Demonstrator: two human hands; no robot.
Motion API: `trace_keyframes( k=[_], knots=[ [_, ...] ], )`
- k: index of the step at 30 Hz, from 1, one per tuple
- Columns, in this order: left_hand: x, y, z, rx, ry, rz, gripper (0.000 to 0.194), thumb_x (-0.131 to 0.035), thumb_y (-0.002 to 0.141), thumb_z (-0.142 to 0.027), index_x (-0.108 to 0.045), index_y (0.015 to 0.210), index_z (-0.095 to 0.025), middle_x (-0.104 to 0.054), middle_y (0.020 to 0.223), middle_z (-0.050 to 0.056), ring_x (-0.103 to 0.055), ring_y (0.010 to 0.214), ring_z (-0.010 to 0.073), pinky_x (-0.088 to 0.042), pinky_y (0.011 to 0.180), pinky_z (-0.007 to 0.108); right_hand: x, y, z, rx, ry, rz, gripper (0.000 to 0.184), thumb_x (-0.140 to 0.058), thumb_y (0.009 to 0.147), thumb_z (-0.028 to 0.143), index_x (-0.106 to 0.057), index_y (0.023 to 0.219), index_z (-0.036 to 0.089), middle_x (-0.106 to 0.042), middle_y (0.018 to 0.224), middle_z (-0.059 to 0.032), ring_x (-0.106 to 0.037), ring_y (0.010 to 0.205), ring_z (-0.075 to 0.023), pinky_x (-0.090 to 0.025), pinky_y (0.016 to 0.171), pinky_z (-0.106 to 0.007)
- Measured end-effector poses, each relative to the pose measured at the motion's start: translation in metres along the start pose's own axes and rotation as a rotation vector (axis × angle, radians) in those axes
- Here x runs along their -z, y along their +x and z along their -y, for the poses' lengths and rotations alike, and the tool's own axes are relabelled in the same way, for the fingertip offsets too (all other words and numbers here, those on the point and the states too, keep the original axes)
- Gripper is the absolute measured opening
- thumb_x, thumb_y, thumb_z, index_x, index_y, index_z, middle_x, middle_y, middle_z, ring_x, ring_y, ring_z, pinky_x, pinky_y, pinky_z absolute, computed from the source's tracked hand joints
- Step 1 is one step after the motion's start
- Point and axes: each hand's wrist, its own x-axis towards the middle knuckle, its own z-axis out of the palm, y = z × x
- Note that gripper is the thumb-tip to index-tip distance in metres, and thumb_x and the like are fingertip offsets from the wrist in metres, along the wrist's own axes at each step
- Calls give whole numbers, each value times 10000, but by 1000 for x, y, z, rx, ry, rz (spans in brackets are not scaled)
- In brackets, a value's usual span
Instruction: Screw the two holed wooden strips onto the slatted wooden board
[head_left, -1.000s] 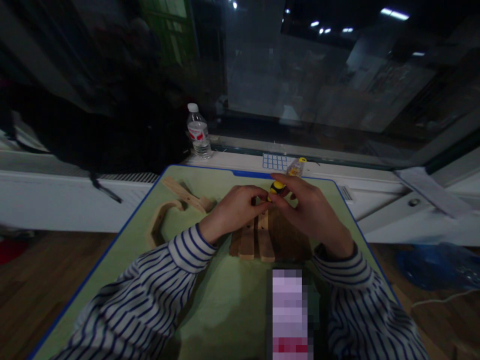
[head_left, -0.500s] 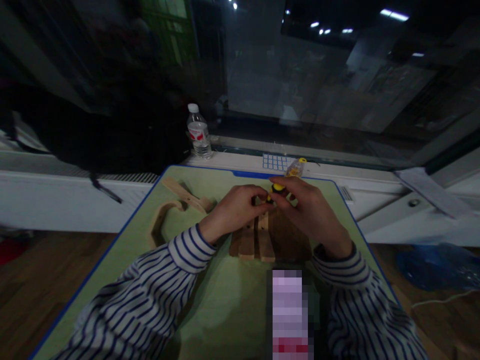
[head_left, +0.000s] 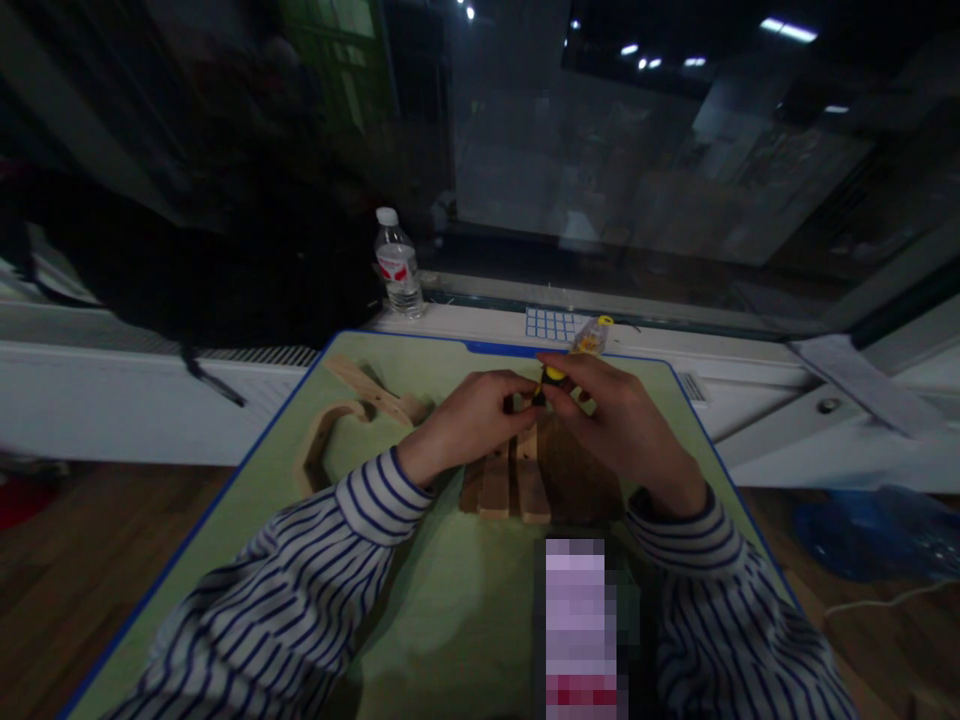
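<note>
My right hand (head_left: 622, 420) is closed round the top of a short yellow-and-black screwdriver (head_left: 555, 375), held upright. The thumb and fingers of my left hand (head_left: 472, 415) pinch together at its lower end; the tip is hidden behind them. Beneath both hands lies a dark brown wooden board (head_left: 581, 470) with two lighter wooden strips (head_left: 532, 490) side by side on it. Small holes or screw heads show near the upper part of the strips. To the left of my left hand rest a curved wooden piece (head_left: 319, 435) and a straight wooden piece (head_left: 367, 385).
The green table (head_left: 435, 620) has a blue edge. On the windowsill stand a water bottle (head_left: 397, 265) and a clear container with a yellow cap (head_left: 592, 335). A black bag (head_left: 225, 270) sits at the left. A blurred pinkish block (head_left: 575, 610) covers the near middle.
The screwdriver has turned or tilted very slightly in my fingers. Both hands keep nearly the same place, and the wooden parts have not moved.
</note>
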Motion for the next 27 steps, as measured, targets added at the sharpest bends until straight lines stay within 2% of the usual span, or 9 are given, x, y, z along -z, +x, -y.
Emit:
trace_keyframes(
  k=[11, 18, 23, 27],
  knots=[
    [-1, 1, 3, 32, 0, -33, 166, -631, 823, -293, -717, 909, -180, -706, 805, 18, -588, 666, 138, -404, 619, 236, -4, 1, -3, -33, 1, -29, 302, -545, 909, 329, -580, 1181, 203, -678, 1026, -88, -654, 797, -183, -557, 726, -363],
    [0, 1, 1, -14, 15, -21, 155, -580, 834, -220, -716, 871, -155, -688, 761, 21, -596, 669, 138, -399, 612, 232, 1, -1, 1, -14, 15, 3, 389, -522, 906, 247, -510, 1290, 186, -656, 1158, -104, -652, 891, -189, -557, 778, -371],
    [1, 0, -1, -17, 41, -12, 145, -576, 815, -199, -705, 857, -149, -669, 722, 13, -560, 615, 126, -382, 586, 229, -1, -1, 0, 0, 5, -5, 329, -498, 922, 237, -545, 1245, 201, -669, 1134, -96, -651, 962, -204, -548, 826, -389],
    [0, 0, 1, -4, 16, -19, 167, -600, 816, -219, -704, 937, -172, -694, 792, 11, -565, 631, 123, -387, 597, 226, -2, 0, -2, -22, 0, -8, 317, -518, 924, 289, -566, 1217, 178, -675, 1080, -103, -656, 916, -200, -550, 793, -369]
  ],
)
